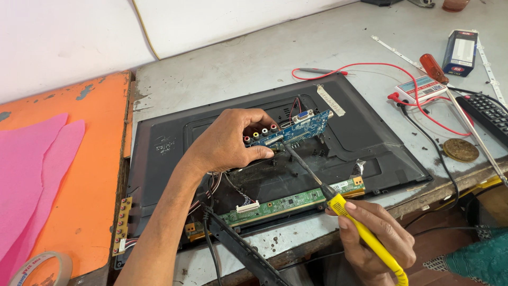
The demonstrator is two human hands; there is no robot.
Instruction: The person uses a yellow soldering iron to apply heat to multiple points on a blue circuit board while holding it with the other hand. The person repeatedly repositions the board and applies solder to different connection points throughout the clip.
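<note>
Partly hidden, left hand (225,143) grips blue board (296,128); right hand (378,238) clasps yellow screwdriver (365,233).

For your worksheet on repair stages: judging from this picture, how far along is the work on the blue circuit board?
Done: the black panel lies face down, its boards exposed. In hand: the left hand steadies the blue circuit board while the right hand holds the yellow-handled screwdriver, tip at the board's lower edge. Left: the board sits tilted, wires attached; the green strip board lies untouched.
</note>
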